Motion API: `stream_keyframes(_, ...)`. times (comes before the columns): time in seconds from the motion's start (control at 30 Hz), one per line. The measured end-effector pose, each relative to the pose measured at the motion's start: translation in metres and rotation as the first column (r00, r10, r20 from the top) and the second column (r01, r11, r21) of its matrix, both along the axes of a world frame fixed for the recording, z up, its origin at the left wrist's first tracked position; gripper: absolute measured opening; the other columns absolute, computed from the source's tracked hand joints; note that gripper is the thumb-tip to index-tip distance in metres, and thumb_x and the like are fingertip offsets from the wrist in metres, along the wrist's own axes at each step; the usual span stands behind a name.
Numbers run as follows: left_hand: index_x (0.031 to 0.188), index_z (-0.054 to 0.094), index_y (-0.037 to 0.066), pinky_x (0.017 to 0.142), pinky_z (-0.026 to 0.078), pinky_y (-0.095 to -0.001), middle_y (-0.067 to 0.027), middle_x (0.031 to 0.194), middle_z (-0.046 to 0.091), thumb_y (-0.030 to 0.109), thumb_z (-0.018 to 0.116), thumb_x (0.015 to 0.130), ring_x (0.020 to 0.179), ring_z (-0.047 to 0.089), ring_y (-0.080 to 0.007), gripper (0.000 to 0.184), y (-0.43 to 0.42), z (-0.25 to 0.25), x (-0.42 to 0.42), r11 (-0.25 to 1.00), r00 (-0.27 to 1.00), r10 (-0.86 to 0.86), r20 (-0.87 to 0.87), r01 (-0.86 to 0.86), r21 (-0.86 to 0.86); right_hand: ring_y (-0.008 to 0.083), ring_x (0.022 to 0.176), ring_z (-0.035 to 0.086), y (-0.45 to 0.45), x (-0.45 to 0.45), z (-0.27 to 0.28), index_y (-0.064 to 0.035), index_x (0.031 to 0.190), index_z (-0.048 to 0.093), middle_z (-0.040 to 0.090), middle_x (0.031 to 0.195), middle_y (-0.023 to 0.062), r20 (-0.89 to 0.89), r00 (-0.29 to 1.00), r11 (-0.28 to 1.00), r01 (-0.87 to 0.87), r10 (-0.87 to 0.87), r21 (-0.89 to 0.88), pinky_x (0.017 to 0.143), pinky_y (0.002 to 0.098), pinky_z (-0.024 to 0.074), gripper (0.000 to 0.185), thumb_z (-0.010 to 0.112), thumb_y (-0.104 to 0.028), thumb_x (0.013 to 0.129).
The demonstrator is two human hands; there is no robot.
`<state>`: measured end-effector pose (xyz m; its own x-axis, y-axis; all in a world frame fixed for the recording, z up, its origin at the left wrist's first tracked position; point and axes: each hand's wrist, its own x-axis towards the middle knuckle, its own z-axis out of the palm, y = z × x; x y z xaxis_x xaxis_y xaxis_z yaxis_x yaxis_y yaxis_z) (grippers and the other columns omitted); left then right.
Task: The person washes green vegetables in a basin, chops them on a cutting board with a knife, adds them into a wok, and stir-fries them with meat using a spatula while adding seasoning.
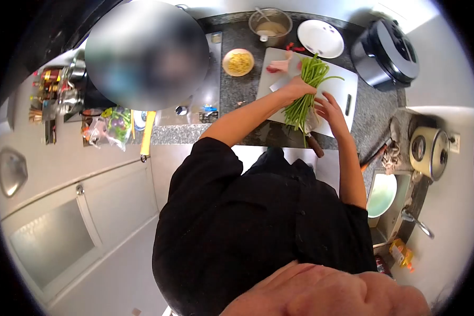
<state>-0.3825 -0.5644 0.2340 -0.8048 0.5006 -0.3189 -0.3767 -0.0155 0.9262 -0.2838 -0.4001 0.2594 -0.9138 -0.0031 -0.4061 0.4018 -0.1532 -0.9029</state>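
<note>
My left hand [301, 88] is closed round a bunch of garlic scapes [313, 71], long thin green stems held over the white cutting board [347, 81]. My right hand [329, 109] is beside the bunch's lower part, its fingers apart; whether they touch the stems I cannot tell. Below the stems, a knife with a brown handle [315, 145] lies at the board's near edge, its blade partly hidden by the bunch. A piece of raw meat [280, 67] sits on the board left of the bunch, with red pieces, perhaps chillies [295, 47], near the far edge.
Behind the board stand a metal bowl [282, 38] and a white plate [321, 38]. A bowl of yellow bits [238, 62] is to the left. At right are a dark cooker [376, 60] and the sink with a pale green basin [383, 196]. A blurred patch covers the stove area.
</note>
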Motion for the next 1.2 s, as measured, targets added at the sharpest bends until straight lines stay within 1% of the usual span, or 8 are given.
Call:
stream_keyframes(0.1, 0.112, 0.063, 0.000, 0.076, 0.052, -0.0305, -0.0079, 0.096, 0.067, 0.011, 0.073, 0.072, 0.083, 0.064, -0.0191, 0.042, -0.026, 0.004, -0.014, 0.992, 0.965, 0.081, -0.248, -0.101, -0.070, 0.0256, 0.088, 0.061, 0.014, 0.033, -0.047, 0.0026, 0.103, 0.060, 0.063, 0.096, 0.0170, 0.126, 0.966, 0.688, -0.250, 0.226, 0.682, 0.076, 0.0373, 0.0478, 0.044, 0.061, -0.039, 0.090)
stream_keyframes(0.2, 0.109, 0.065, 0.002, 0.082, 0.050, -0.0309, -0.0117, 0.098, 0.067, 0.013, 0.072, 0.067, 0.093, 0.062, -0.0195, 0.044, -0.055, 0.041, -0.032, 0.871, 0.961, -0.146, -0.234, 0.012, -0.491, 0.0387, 0.096, 0.058, -0.016, 0.078, -0.054, 0.0012, 0.103, 0.059, 0.059, 0.100, 0.0229, 0.240, 0.873, 0.297, -0.385, 0.424, 0.874, 0.085, 0.0448, 0.0471, 0.048, 0.074, -0.036, 0.076)
stream_keyframes(0.27, 0.103, 0.067, 0.003, 0.081, 0.052, -0.0361, -0.0175, 0.096, 0.069, 0.027, 0.076, 0.063, 0.090, 0.067, -0.0274, 0.047, -0.067, -0.034, -0.064, 0.876, 0.876, -0.208, -0.435, -0.031, -0.481, 0.0398, 0.099, 0.056, -0.030, 0.096, -0.062, 0.0003, 0.107, 0.055, 0.058, 0.103, 0.0221, 0.095, 0.894, 0.248, -0.222, 0.438, 0.943, 0.088, 0.0472, 0.0463, 0.043, 0.072, -0.022, 0.075)
stream_keyframes(0.37, 0.109, 0.063, 0.003, 0.083, 0.051, -0.0422, -0.0221, 0.098, 0.068, 0.030, 0.072, 0.068, 0.093, 0.065, -0.0373, 0.050, -0.075, 0.034, -0.055, 0.740, 0.832, -0.377, -0.406, 0.007, -0.672, 0.0400, 0.103, 0.054, -0.030, 0.091, -0.074, 0.0003, 0.107, 0.052, 0.057, 0.103, 0.0216, 0.138, 0.918, 0.301, -0.260, 0.373, 0.917, 0.089, 0.0473, 0.0462, 0.037, 0.065, -0.009, 0.073)
stream_keyframes(0.87, 0.098, 0.054, 0.001, 0.069, 0.050, -0.0523, -0.0236, 0.074, 0.064, 0.013, 0.061, 0.075, 0.077, 0.064, -0.0423, 0.026, 0.027, -0.019, -0.008, 0.563, 0.575, -0.628, -0.525, -0.131, -0.816, 0.0385, 0.078, 0.066, 0.128, 0.160, -0.021, 0.0017, 0.098, 0.059, 0.065, 0.080, 0.0226, 0.317, 0.948, 0.291, -0.307, 0.012, 0.906, 0.069, 0.0465, 0.0525, 0.032, 0.062, -0.020, 0.075)
stream_keyframes(0.9, 0.098, 0.054, 0.001, 0.069, 0.050, -0.0523, -0.0236, 0.074, 0.064, 0.013, 0.061, 0.075, 0.077, 0.064, -0.0423, 0.026, 0.035, -0.036, -0.002, 0.564, 0.575, -0.631, -0.521, -0.122, -0.817, 0.0342, 0.072, 0.066, 0.130, 0.163, -0.017, 0.0030, 0.093, 0.059, 0.065, 0.077, 0.0210, 0.361, 0.929, 0.495, -0.277, -0.081, 0.824, 0.064, 0.0440, 0.0521, 0.030, 0.062, -0.022, 0.076)
stream_keyframes(0.97, 0.099, 0.054, 0.003, 0.067, 0.051, -0.0479, -0.0216, 0.088, 0.064, 0.016, 0.069, 0.073, 0.086, 0.063, -0.0378, 0.033, 0.050, -0.067, 0.002, 0.518, 0.472, -0.695, -0.543, -0.195, -0.833, 0.0195, 0.055, 0.058, 0.142, 0.174, -0.038, 0.0032, 0.086, 0.057, 0.057, 0.065, 0.0109, 0.391, 0.902, 0.818, -0.081, -0.183, 0.570, 0.047, 0.0340, 0.0469, 0.027, 0.059, -0.023, 0.079)
stream_keyframes(1.2, 0.134, 0.041, 0.002, 0.092, 0.043, -0.0483, -0.0182, 0.131, 0.043, 0.036, 0.090, 0.051, 0.120, 0.045, -0.0347, 0.102, 0.055, -0.053, 0.003, 0.343, 0.548, -0.748, -0.374, -0.163, -0.925, 0.0097, 0.049, 0.048, 0.103, 0.172, -0.021, 0.0008, 0.091, 0.054, 0.052, 0.065, 0.0030, 0.057, 0.963, 0.826, 0.194, -0.263, 0.529, 0.045, 0.0269, 0.0430, 0.014, 0.054, -0.010, 0.081)
